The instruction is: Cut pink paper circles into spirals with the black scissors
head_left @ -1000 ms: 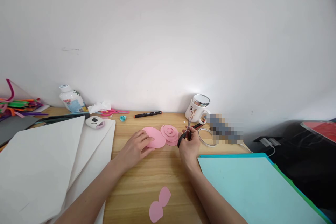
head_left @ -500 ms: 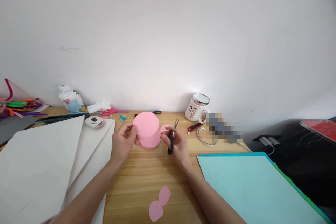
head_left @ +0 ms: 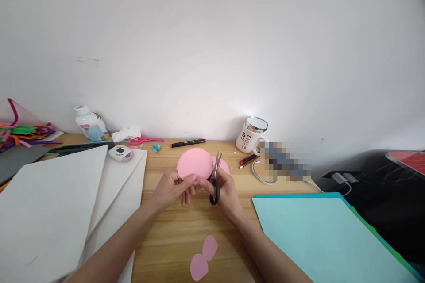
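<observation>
A pink paper disc point(head_left: 195, 164) is pinched at its lower edge by my left hand point(head_left: 172, 191), thumb on top. My right hand point(head_left: 226, 192) is closed on small scissors point(head_left: 215, 185) with black handles, their blades pointing up and slightly parted. The right fingertips meet the disc's lower right edge. Behind the scissors, more round pink paper point(head_left: 224, 165) shows, partly hidden. Two joined pink petal-like pieces point(head_left: 199, 266) lie on the wooden table nearer to me.
White sheets point(head_left: 53, 203) cover the left; light blue sheets point(head_left: 325, 234) lie at right. Along the wall are a bottle point(head_left: 91, 124), pink scissors point(head_left: 146, 140), a black marker point(head_left: 188, 143), a mug point(head_left: 251, 135) and pens point(head_left: 249, 159). A white cable point(head_left: 262, 177) curls nearby.
Both hands have come closer together. The disc has moved right and tilted flatter, and my left hand's grip is now at its lower edge. The marker is more exposed.
</observation>
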`<action>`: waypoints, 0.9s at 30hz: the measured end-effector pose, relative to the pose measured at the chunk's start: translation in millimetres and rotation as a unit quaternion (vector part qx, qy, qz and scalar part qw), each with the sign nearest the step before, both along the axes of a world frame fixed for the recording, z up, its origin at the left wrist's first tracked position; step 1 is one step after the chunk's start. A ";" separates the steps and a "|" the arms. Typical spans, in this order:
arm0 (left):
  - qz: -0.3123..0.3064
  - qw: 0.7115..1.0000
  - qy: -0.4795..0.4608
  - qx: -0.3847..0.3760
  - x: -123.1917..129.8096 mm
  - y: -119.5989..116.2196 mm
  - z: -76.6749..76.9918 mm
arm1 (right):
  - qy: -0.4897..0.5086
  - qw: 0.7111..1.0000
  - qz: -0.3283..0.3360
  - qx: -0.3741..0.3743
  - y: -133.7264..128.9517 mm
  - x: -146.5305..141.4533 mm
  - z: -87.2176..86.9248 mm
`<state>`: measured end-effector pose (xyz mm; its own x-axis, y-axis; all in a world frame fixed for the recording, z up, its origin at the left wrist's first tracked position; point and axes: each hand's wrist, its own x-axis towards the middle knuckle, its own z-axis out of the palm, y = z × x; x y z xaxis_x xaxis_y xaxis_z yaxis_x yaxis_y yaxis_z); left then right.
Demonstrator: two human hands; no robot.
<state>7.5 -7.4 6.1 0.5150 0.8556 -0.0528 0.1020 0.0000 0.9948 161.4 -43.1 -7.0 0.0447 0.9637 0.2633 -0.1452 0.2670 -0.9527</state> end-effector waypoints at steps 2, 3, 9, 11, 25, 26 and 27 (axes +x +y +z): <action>0.041 0.999 -0.012 0.032 0.3 -0.5 1.7 | -0.001 0.999 0.053 -0.007 -2.6 -2.5 -1.5; 0.064 0.997 -0.021 0.048 0.1 -0.7 2.9 | 0.002 0.997 0.079 -0.015 -4.0 -4.0 -3.3; 0.117 0.988 -0.008 0.100 -0.9 -3.7 6.2 | 0.017 0.989 0.143 -0.045 -11.6 -13.9 -11.9; 0.115 0.987 0.012 0.108 0.4 -5.7 6.4 | 0.025 0.988 0.148 -0.044 -12.7 -15.6 -11.4; 0.137 0.983 0.035 0.118 4.9 -10.9 9.0 | 0.017 0.992 0.124 -0.034 -12.5 -16.3 -6.0; 0.137 0.983 0.032 0.114 4.8 -10.8 9.0 | 0.019 0.992 0.122 -0.033 -12.7 -16.7 -6.1; 0.133 0.985 0.029 0.109 4.7 -10.8 9.0 | 0.021 0.992 0.120 -0.033 -13.0 -17.2 -6.3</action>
